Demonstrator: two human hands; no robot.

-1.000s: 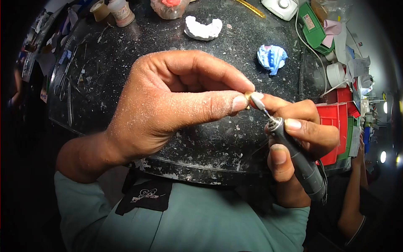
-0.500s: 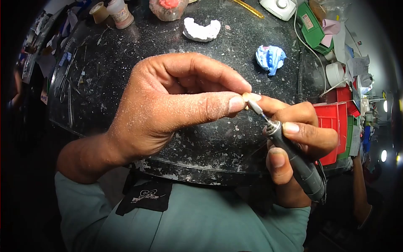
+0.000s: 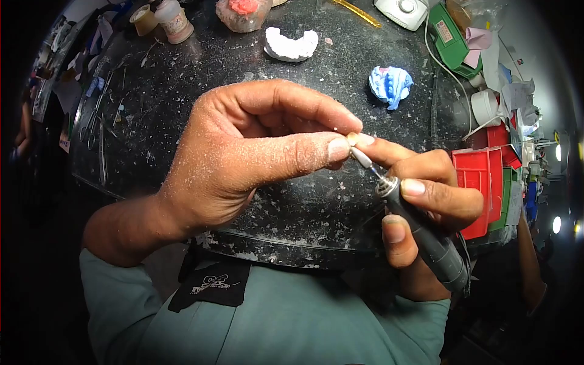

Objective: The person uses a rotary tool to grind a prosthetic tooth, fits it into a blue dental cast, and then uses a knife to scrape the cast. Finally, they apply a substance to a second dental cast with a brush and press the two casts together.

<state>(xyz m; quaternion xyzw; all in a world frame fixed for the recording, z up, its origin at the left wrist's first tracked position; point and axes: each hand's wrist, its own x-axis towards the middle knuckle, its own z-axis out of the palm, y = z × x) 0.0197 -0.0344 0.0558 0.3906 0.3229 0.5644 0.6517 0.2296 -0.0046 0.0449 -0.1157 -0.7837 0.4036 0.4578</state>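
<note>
One drill (image 3: 435, 249), likely light and stiff, sits in the right hand (image 3: 447, 198), fingers curled around its grip — the place to hold it, clear of the pointed tip (image 3: 361, 157). The left hand (image 3: 237, 146), half curled, pinches one small cream piece (image 3: 352, 139) between thumb and forefinger, against or just beside the tip; it looks hard, light, perhaps brittle, best held by its edges. Farther off: one blue mould (image 3: 390, 85) right, one white mould (image 3: 291, 47) centre, one bottle (image 3: 174, 21) far left.

The handpiece (image 3: 427, 235) looks matt black, its collar (image 3: 387, 187) shiny metal
</note>
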